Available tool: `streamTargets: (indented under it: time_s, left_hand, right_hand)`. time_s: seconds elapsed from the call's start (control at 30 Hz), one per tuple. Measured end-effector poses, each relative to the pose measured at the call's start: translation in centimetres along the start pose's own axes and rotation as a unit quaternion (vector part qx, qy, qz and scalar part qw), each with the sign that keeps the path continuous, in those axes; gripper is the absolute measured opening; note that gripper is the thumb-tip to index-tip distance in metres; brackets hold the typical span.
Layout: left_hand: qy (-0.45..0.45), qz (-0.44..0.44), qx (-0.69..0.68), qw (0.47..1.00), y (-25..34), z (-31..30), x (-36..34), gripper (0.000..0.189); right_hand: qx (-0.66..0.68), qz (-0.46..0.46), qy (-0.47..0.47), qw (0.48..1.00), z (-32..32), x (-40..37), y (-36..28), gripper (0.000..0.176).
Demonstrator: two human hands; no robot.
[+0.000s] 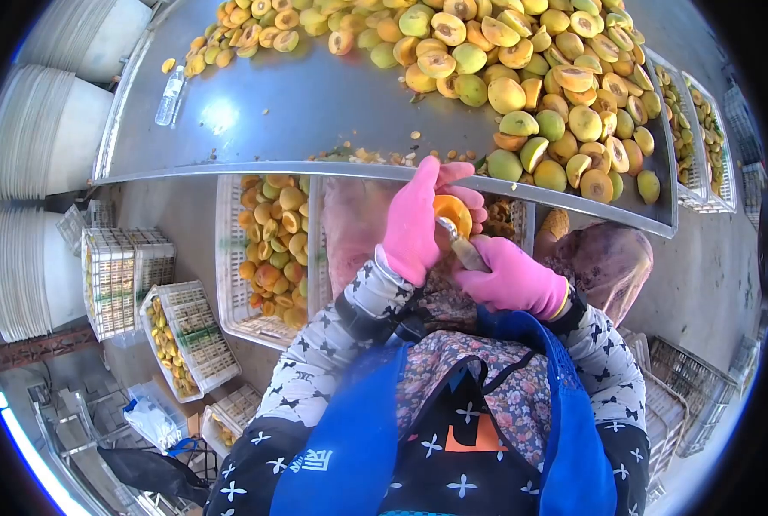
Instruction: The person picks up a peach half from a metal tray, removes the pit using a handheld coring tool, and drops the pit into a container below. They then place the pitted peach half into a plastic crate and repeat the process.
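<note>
Both my hands wear pink gloves. My left hand (414, 219) is closed around a halved yellow-orange fruit (452, 212), held just in front of the metal table's near edge. My right hand (513, 279) grips a small metal scooping tool (463, 248) whose tip touches the fruit's cut face. A large heap of yellow-green fruits and cut halves (538, 77) covers the right and far part of the metal table (315, 103).
A clear plastic bottle (170, 95) lies on the table's left side. Under the table edge stands a white crate of fruit halves (272, 241). More white crates (177, 340) sit on the floor at left, stacked white buckets (31, 138) beyond. Trays of fruit (697, 129) stand at right.
</note>
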State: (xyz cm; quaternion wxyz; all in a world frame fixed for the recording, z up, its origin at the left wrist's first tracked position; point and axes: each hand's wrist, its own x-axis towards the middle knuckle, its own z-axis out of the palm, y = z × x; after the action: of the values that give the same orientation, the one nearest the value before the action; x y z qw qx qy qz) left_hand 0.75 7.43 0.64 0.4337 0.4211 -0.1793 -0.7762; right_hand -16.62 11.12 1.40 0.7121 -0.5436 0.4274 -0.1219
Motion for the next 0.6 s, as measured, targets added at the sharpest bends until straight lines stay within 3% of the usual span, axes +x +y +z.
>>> streamTargets:
  time_s: [0.03,0.07,0.13,0.17,0.2,0.3,0.33,0.37,0.4,0.43,0.5,0.53,0.6]
  left_hand:
    - [-0.021,-0.017,-0.007,1.000,0.3,-0.3,0.3,0.056]
    - [-0.043,-0.030,-0.013,0.999,0.8,-0.5,0.9,0.056]
    - [-0.081,0.038,0.015,0.996,0.9,-0.1,1.6,0.055]
    - [-0.105,0.069,0.040,0.991,1.1,0.4,1.6,0.055]
    - [-0.127,0.104,0.064,0.984,1.6,0.9,1.5,0.055]
    - [-0.041,0.167,0.104,0.980,4.1,-1.4,0.1,0.047]
    - [-0.031,0.307,0.366,0.878,5.2,-3.5,-1.0,0.045]
    - [-0.018,0.268,0.370,0.889,7.4,-6.4,-2.3,0.038]
    - [-0.008,0.336,0.566,0.753,9.7,-9.7,-3.9,0.037]
    - [0.005,0.382,0.727,0.570,11.4,-12.2,-4.7,0.036]
    - [0.175,0.339,0.562,0.734,12.5,-14.8,-4.5,0.037]
    - [0.257,0.312,0.458,0.792,13.1,-15.4,-4.5,0.037]
    - [0.230,0.273,0.372,0.857,14.5,-14.0,-1.9,0.037]
  right_hand:
    - [0.066,0.059,-0.054,0.995,-0.3,-0.5,-0.8,0.020]
    - [0.002,-0.089,-0.121,0.989,-0.1,-0.2,1.2,0.021]
    - [-0.110,0.031,-0.180,0.977,1.6,-0.2,1.2,0.025]
    - [0.028,0.025,-0.100,0.994,2.2,-0.4,1.8,0.028]
    - [-0.020,0.008,-0.078,0.997,1.9,-0.4,1.6,0.028]
    - [-0.189,-0.050,-0.016,0.981,-0.2,-1.1,1.0,0.030]
    - [-0.245,-0.067,0.001,0.967,-1.0,-1.5,1.8,0.029]
    - [-0.299,-0.082,0.018,0.951,-1.7,-2.0,2.9,0.028]
    - [-0.351,-0.097,0.033,0.931,-2.3,-2.3,3.7,0.027]
    - [-0.359,-0.107,0.050,0.926,-2.8,-2.4,4.0,0.027]
    - [-0.369,-0.129,0.075,0.917,-3.2,-2.3,4.2,0.026]
    - [-0.357,-0.130,0.078,0.922,-3.2,-1.9,3.8,0.027]
    - [-0.332,-0.130,0.088,0.930,-3.2,-1.0,2.8,0.031]
